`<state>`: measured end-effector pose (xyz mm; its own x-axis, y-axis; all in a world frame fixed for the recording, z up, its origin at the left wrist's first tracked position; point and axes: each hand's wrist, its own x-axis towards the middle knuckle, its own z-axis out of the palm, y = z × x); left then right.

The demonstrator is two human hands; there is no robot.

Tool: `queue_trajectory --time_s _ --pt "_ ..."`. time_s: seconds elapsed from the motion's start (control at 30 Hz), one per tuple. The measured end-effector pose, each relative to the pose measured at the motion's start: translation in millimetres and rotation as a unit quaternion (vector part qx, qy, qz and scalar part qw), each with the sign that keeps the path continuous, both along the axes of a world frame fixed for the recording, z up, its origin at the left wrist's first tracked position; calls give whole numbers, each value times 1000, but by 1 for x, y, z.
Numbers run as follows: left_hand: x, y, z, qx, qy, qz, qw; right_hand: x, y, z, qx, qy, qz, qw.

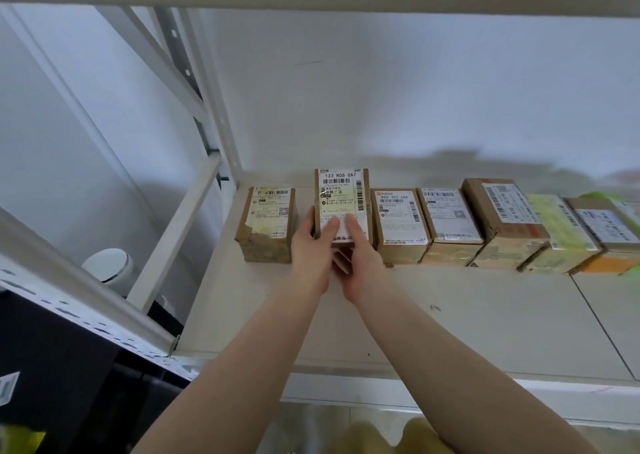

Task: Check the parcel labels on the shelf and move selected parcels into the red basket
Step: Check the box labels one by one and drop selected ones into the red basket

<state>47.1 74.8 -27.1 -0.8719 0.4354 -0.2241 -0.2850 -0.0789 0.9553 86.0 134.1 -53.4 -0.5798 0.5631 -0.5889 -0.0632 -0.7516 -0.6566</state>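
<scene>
Head view: both hands, left hand point(311, 245) and right hand point(358, 256), grip the tilted brown cardboard parcel with white label point(341, 204) on the white shelf point(450, 325); pulling carelessly could nudge the neighbouring brown labelled box point(400, 223).

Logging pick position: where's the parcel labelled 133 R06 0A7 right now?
In the head view, the 133 R06 0A7 parcel is tilted up, second from the left in the shelf row, between the worn-label parcel and the 866 303 666 parcel, gripped by both hands.

Bare shelf board point(433, 325) lies open before the parcel row point(450, 225); shelf upright point(221, 142) blocks the left.
</scene>
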Motion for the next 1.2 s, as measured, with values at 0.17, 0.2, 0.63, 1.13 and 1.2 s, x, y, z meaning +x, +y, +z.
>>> queue_trajectory --time_s 0.17,0.2,0.63,1.13,1.2 --pt "-6 -12 -2 24 16 -17 999 4 -3 2 13 31 10 999" --pt "-8 -14 -3 29 19 -19 999 5 -2 4 16 31 11 999" --pt "-10 -23 -8 45 42 -20 998 17 -5 16 59 58 22 996" --pt "-9 -28 4 -5 111 -5 994 16 -6 21 79 50 11 996" --pt "-12 -28 5 -38 137 10 990 12 -6 22 94 37 19 995"
